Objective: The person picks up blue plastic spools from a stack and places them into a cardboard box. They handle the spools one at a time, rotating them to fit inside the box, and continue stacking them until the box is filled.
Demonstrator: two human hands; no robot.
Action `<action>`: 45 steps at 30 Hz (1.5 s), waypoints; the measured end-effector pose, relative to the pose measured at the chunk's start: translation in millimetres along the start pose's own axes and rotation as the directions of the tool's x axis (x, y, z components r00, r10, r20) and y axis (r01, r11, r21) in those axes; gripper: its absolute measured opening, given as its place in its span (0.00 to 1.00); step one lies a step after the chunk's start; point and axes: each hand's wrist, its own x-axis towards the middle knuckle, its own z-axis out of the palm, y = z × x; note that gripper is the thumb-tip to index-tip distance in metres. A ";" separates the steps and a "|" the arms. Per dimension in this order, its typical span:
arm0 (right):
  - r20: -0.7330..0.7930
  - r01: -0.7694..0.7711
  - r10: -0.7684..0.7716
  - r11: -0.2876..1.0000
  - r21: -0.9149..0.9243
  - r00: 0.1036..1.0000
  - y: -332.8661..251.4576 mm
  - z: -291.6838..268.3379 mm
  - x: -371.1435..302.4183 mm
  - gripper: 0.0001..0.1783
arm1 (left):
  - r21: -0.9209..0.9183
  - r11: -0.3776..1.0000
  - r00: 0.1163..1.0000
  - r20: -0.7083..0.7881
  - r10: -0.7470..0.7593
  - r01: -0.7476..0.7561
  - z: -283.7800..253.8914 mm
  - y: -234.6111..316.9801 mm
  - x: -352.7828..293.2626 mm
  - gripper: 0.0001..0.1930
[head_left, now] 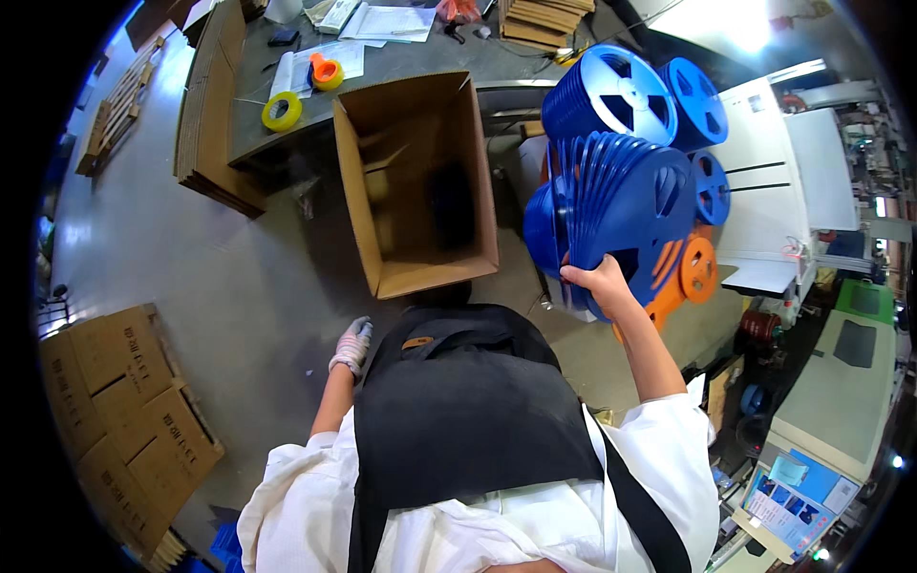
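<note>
The right hand [597,280] is raised and closed around the lower edge of a fanned stack of blue plastic reels [611,205], fingers curled over their rims. More blue reels [621,91] stand just beyond the held stack, with orange reels [690,270] just to its right. The left hand [352,345], in a light glove, hangs low with loosely curled fingers, holding nothing. Ahead, between the hands, sits an open cardboard box [420,272] on the floor; beyond it, tape rolls [283,111] lie on a table [411,57].
</note>
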 end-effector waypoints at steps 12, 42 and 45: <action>0.095 -0.055 -0.587 0.086 0.995 0.804 -10.1 95.6 -33.3 0.23 | -0.636 0.686 0.931 -0.308 0.195 -0.354 -59.0 36.5 60.6 0.13; -0.044 0.091 -0.455 0.080 0.993 0.889 -0.6 74.9 -40.2 0.20 | -0.559 0.706 0.873 -0.071 0.482 -0.435 -49.8 207.0 19.8 0.13; -0.056 0.102 -0.410 0.092 0.990 0.911 -2.2 78.3 -40.9 0.19 | -0.580 0.728 0.896 -0.008 0.445 -0.366 -43.9 210.5 13.7 0.13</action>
